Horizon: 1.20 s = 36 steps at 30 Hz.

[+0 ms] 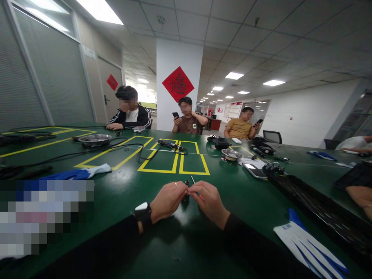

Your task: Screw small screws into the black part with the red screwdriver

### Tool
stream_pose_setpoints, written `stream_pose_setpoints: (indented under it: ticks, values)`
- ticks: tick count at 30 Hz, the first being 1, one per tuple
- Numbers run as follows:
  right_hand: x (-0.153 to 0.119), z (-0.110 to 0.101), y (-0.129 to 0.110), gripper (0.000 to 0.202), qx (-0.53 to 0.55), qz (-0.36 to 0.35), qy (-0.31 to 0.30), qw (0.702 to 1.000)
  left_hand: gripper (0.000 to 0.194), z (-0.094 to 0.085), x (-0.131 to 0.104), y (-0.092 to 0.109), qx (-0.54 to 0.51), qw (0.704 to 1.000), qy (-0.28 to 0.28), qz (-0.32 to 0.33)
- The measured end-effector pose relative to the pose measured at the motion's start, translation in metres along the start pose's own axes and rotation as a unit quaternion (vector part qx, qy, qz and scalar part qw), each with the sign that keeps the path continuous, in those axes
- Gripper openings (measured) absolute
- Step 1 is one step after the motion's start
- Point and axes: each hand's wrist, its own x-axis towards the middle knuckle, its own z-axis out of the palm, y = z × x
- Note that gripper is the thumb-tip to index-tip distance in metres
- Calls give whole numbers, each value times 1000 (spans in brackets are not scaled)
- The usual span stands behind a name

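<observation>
My left hand (167,199), with a watch on its wrist, is closed around a small dark cylindrical part (187,183) standing upright over the green table. Its top shows a shiny ring, and my fingers cover its middle. Pinched in my right hand (212,202) is a slim screwdriver-like tool (192,179); its metal shaft points away from me and a bit of red shows by the fingers. The fingertips of both hands meet at the cylindrical part. Whether the tool touches it, I cannot tell.
White-and-blue gloves (308,244) lie at the right, beside a long black tray (314,201) of small parts. A phone (254,171), metal bowls (231,155) and a cabled tool (168,145) lie farther off. Yellow tape (158,171) marks the green table (122,197). Several people sit around it.
</observation>
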Motion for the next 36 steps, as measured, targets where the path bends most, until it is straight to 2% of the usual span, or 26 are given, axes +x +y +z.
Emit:
stream_pose_setpoints:
  ticks: [3, 8, 9, 10, 12, 13, 17, 24, 28, 32, 36]
  values:
    - [1, 2, 0, 11, 24, 22, 7, 999, 30, -3, 1, -3, 27, 999, -16, 9]
    - [4, 0, 11, 10, 2, 116, 50, 992, 22, -2, 5, -5, 35, 992, 77, -92]
    - [5, -1, 14, 9, -23, 133, 35, 990, 22, 0, 5, -6, 14, 990, 87, -112]
    - [4, -3, 17, 7, -46, 148, 5, 988, 31, 3, 6, -6, -14, 988, 87, -128]
    - [3, -5, 21, 5, -78, 172, -49, 981, 48, 9, 7, -8, -75, 983, 62, -156]
    - [2, -5, 22, 4, -90, 176, -71, 978, 48, 11, 7, -9, -101, 980, 40, -169]
    - [1, -4, 16, 5, -148, 135, -120, 972, 27, 16, 7, -13, -168, 968, -22, -182]
    - [5, -1, 7, 15, -250, 9, -175, 952, 25, 8, 8, -17, -219, 962, -38, -161]
    - [5, -4, 7, 16, -262, -47, -195, 944, 27, 7, 7, -18, -223, 963, -45, -144]
    - [3, -1, 9, 18, -246, -52, -181, 951, 27, 6, 6, -19, -233, 964, -47, -122]
    - [5, -1, 12, 14, -199, 4, -145, 969, 28, 5, 6, -21, -234, 963, -65, -112]
